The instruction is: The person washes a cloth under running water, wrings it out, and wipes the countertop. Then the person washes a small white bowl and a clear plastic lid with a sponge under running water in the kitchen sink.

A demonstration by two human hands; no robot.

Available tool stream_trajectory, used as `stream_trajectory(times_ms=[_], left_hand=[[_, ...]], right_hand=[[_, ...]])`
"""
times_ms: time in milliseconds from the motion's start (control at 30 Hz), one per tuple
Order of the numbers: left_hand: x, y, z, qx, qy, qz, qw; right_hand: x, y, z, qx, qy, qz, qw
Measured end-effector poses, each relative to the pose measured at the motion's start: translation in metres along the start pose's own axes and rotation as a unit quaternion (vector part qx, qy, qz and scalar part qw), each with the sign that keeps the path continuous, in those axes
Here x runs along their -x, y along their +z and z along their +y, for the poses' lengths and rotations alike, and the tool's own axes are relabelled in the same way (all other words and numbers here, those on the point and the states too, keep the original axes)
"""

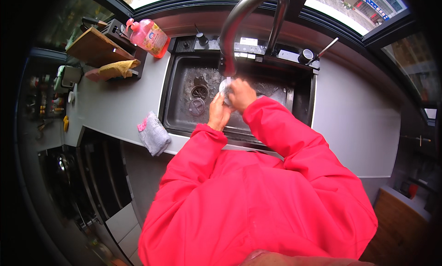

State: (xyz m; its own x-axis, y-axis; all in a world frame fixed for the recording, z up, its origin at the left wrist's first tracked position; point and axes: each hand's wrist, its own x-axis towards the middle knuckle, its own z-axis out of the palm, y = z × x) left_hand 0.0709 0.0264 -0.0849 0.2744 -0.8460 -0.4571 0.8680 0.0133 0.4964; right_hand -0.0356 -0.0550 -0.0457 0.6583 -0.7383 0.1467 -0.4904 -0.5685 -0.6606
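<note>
Over a dark sink (176,93), under the spout of a curved metal faucet (228,41), my two hands are close together. My left hand (219,112) grips a small whitish dish (224,87) from below and the left. My right hand (242,94) is blurred and lies against the dish's right side, its fingers curled; whether it grips the dish or something else cannot be told. Water appears to run from the spout onto the dish. Left of my hands are the drain (199,92) and a round strainer or cover (197,106) on the sink floor.
A folded grey cloth (154,136) lies at the counter's front edge. Behind it stand a pink pump soap bottle (152,38), a wooden cutting board (95,48) in a rack and a yellow cloth (119,68). Controls and a small cup-like fitting (306,56) line the sink's back ledge.
</note>
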Motion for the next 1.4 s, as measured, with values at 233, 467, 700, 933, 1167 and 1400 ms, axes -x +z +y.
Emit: stream_trajectory(times_ms=[233,467,700,933,1167,1400], left_hand=[[0.007,0.003,-0.001,-0.014,0.04,0.011,0.999],[0.006,0.007,-0.011,-0.016,0.066,0.037,0.997],[0.001,-0.013,-0.007,0.0,0.094,0.044,0.995],[0.0,-0.003,-0.001,0.014,0.058,0.087,0.994],[-0.001,0.001,-0.001,0.02,0.048,0.093,0.994],[0.007,0.008,-0.006,0.008,0.054,0.074,0.996]], right_hand=[[-0.016,-0.005,0.014,0.023,0.037,0.064,0.997],[-0.007,-0.006,0.018,0.002,-0.033,0.033,0.999],[-0.001,-0.015,0.03,-0.013,-0.066,-0.07,0.995],[0.01,-0.016,0.016,0.029,-0.022,-0.011,0.999],[0.011,-0.021,0.017,0.012,0.011,0.036,0.999],[0.005,-0.035,0.022,0.024,-0.04,-0.003,0.999]])
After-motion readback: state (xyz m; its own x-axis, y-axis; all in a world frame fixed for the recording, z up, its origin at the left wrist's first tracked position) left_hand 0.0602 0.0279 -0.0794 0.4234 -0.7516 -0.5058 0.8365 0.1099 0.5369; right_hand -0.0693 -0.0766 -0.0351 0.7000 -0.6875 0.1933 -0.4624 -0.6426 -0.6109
